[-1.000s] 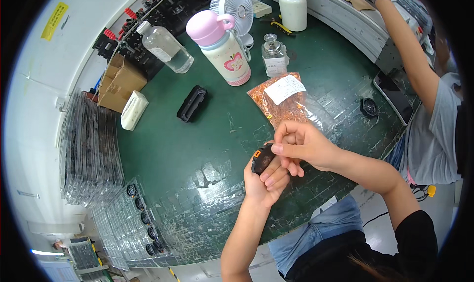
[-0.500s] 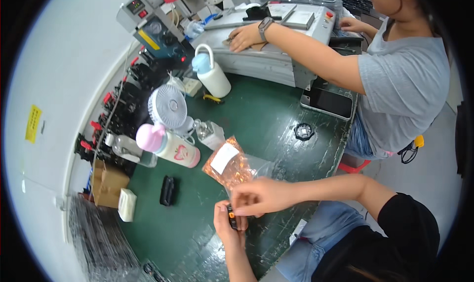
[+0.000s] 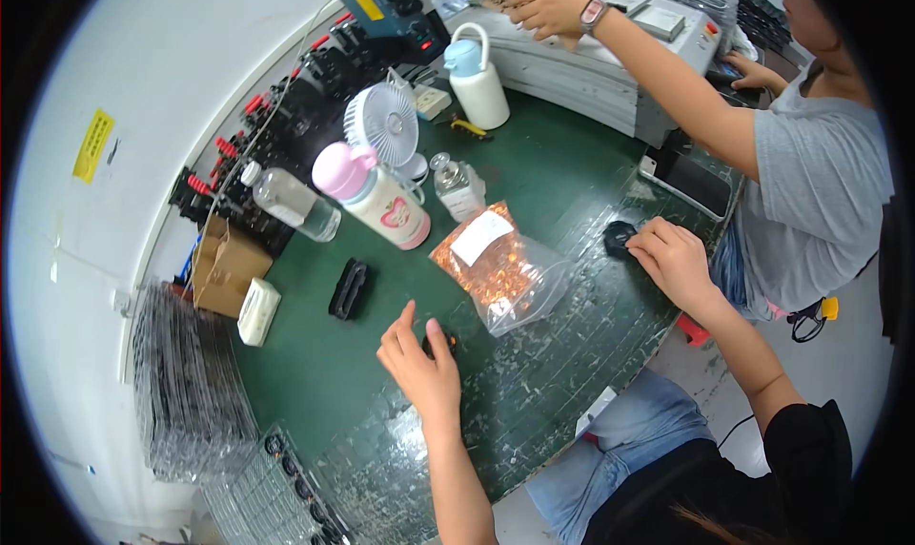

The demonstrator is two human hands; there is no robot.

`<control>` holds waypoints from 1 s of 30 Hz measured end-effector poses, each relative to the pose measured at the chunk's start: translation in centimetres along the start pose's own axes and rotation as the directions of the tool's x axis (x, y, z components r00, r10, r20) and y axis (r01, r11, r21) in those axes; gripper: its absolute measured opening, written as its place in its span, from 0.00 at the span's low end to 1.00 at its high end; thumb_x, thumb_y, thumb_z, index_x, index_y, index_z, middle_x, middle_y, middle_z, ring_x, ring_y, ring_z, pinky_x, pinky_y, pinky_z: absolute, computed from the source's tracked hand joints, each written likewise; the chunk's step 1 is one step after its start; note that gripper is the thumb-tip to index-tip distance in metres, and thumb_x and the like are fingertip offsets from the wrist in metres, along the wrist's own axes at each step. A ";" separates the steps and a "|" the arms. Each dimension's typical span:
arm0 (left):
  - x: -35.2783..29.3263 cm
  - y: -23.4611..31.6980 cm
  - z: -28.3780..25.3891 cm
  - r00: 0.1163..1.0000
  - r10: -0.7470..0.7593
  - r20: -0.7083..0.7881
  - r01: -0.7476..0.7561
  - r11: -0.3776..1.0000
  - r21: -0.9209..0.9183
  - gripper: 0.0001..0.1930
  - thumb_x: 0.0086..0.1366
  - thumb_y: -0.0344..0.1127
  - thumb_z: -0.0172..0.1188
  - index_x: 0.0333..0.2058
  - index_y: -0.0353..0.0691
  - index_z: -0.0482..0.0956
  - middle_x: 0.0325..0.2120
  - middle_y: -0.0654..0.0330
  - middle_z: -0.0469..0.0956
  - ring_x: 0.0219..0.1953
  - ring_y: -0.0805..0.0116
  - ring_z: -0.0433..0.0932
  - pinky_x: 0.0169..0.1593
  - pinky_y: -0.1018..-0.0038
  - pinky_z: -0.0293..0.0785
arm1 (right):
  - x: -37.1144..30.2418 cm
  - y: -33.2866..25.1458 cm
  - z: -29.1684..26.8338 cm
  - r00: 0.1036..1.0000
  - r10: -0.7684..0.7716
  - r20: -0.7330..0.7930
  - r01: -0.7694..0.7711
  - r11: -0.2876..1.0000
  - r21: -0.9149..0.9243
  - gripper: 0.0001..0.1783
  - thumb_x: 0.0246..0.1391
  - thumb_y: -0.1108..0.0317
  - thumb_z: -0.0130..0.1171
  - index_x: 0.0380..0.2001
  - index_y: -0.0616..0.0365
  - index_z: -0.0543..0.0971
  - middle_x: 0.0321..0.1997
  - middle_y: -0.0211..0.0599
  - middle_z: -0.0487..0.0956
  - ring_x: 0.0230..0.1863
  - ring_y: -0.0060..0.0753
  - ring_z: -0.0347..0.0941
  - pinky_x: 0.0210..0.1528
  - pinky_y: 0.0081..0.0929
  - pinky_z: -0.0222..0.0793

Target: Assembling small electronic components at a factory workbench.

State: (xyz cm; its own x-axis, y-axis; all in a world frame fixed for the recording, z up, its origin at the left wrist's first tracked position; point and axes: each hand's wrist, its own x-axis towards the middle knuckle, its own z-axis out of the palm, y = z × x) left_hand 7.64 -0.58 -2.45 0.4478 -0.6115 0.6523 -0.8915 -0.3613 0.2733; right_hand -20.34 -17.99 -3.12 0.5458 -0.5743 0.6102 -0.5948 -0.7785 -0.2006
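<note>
My left hand point(image 3: 424, 369) is over the near middle of the table, thumb and forefinger stretched apart. Partly hidden behind its thumb is a small black part with an orange piece point(image 3: 453, 341). Near the table's right edge, my right hand point(image 3: 675, 264) has its fingertips closed on the rim of a round black part point(image 3: 618, 239). Between the hands lies a clear plastic bag of small copper-coloured pieces point(image 3: 500, 276) with a white label. A hollow black oblong part point(image 3: 351, 289) rests on the table left of the bag.
Behind the bag stand a glass bottle point(image 3: 459, 190), a pink-lidded bottle point(image 3: 386, 206), a small fan point(image 3: 383, 125) and a white jug point(image 3: 479, 92). A phone point(image 3: 691, 181) lies near a co-worker's arm point(image 3: 681, 87). Stacked trays point(image 3: 186, 383) fill the left side.
My right hand has left the left hand and moved right to the round black part. The left hand's fingers have spread. The view has shifted, and the co-worker's hand has lifted dark material.
</note>
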 end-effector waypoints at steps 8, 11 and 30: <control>-1.0 4.3 -1.5 0.751 -0.035 0.659 0.640 -0.204 -0.741 0.16 0.60 0.29 0.59 0.43 0.36 0.63 0.39 0.47 0.75 0.34 0.67 0.77 0.32 0.79 0.74 | 2.9 -12.1 -0.4 0.861 -0.462 -0.214 0.506 0.822 0.260 0.13 0.36 0.73 0.65 0.31 0.52 0.79 0.26 0.26 0.76 0.24 0.26 0.72 0.23 0.23 0.65; -0.2 3.1 -1.7 0.691 -0.240 0.682 0.628 -0.266 -0.731 0.07 0.62 0.27 0.56 0.33 0.37 0.66 0.36 0.49 0.76 0.33 0.69 0.78 0.28 0.82 0.71 | 2.9 -13.0 0.2 0.876 -0.442 -0.191 0.481 0.788 0.384 0.10 0.41 0.68 0.61 0.32 0.52 0.79 0.31 0.27 0.76 0.27 0.26 0.73 0.26 0.23 0.67; 0.5 0.7 -2.7 0.665 -0.223 0.713 0.704 -0.131 -0.698 0.14 0.64 0.32 0.55 0.48 0.41 0.66 0.30 0.57 0.78 0.25 0.81 0.69 0.26 0.85 0.63 | 4.4 -10.0 5.5 0.868 -0.350 0.353 0.326 0.937 0.127 0.07 0.43 0.66 0.53 0.27 0.47 0.78 0.28 0.31 0.76 0.28 0.36 0.76 0.27 0.33 0.72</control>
State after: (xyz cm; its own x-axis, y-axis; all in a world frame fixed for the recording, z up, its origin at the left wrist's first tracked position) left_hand 7.08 0.72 -0.04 0.5456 -0.8277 -0.1313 0.3843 0.1079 0.9169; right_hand -8.78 -14.15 -2.72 0.8902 -0.3154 0.3286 -0.3044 -0.9487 -0.0860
